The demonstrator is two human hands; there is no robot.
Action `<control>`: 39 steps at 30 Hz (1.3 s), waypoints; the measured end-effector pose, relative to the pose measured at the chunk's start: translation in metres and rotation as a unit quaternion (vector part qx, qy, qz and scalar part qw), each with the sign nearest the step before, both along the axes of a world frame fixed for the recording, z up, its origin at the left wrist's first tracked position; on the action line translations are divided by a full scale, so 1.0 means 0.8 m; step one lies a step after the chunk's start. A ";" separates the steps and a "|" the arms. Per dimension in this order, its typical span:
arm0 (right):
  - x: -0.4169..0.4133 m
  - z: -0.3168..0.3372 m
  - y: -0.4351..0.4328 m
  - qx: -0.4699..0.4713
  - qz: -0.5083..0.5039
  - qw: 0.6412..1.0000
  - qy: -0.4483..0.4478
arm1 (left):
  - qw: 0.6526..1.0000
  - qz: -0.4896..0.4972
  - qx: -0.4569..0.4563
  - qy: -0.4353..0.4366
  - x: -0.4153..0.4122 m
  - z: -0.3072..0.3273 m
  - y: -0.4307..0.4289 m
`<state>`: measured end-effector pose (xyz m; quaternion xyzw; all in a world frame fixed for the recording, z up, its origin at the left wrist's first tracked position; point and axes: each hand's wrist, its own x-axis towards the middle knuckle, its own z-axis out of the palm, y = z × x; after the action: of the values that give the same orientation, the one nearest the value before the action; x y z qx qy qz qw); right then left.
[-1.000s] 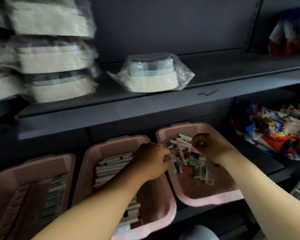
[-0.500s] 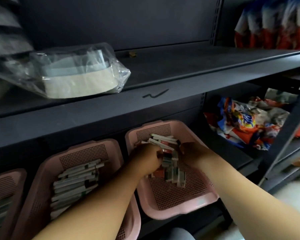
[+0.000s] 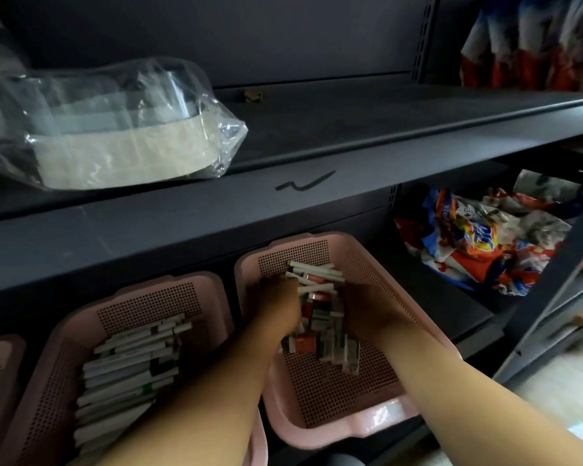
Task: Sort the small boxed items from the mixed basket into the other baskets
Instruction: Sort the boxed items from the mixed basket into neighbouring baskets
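left hand (image 3: 276, 307) and right hand (image 3: 367, 312) in right pink basket (image 3: 337, 435), flanking small boxes (image 3: 320, 334), fingers buried, grip can't tell, white boxes (image 3: 128, 368) in middle basket (image 3: 81, 317)

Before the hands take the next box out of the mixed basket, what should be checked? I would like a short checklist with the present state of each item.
1. Both hands in the mixed basket: ok, left hand and right hand are in the pile of boxes.
2. A box is gripped: cannot tell, fingertips are hidden.
3. Room in the middle basket: ok, bare mesh shows beside its stack.
4. Way between the two baskets: ok, they stand side by side.
5. Leftmost basket: cannot tell, mostly out of frame.
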<state>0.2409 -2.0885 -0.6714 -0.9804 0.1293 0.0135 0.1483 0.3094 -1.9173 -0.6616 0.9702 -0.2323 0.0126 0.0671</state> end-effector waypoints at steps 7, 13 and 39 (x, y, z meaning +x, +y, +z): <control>0.003 0.007 -0.006 0.111 0.024 0.993 -0.042 | 1.000 0.002 -0.013 0.018 0.000 0.000 0.003; 0.000 0.007 -0.003 0.141 0.022 0.989 -0.034 | 0.998 0.026 -0.057 0.031 -0.002 0.004 0.004; 0.010 -0.008 0.006 0.279 0.108 0.954 0.007 | 0.978 0.062 -0.196 0.032 -0.003 0.009 0.010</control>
<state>0.2489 -2.0841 -0.6780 -0.9081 0.0146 0.0715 0.4123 0.3067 -1.9096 -0.6543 0.9505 -0.1628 0.0308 0.2630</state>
